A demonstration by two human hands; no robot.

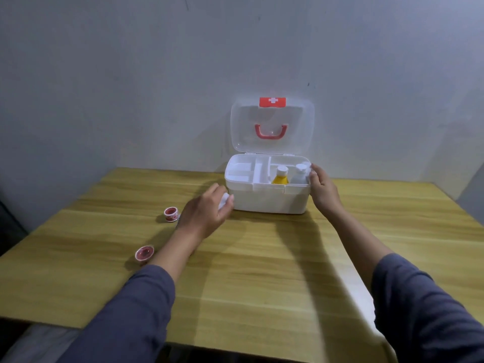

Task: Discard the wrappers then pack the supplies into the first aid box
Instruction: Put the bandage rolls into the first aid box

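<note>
We have the white plastic first aid box [267, 197] standing open at the far side of the pale wooden table [262, 271], its clear lid [272, 127] tipped back against the wall. Our right hand [323, 189] rests against the box's right end, fingers curled loosely on the rim and holding nothing that we can make out. Our left hand [207, 212] is closed around a small white object [224, 200], touching or just short of the box's left wall; we judge the open tray compartments lie up and to the right of it, so this hand is the nearer one for dropping it in. A yellow bottle [280, 176] and a clear bottle [300, 175] already stand in the right compartment. Two small red-and-white tape rolls [170, 214] [144, 254] wait to the left. The white object is blurred and mostly hidden, so its long axis is unclear.
</note>
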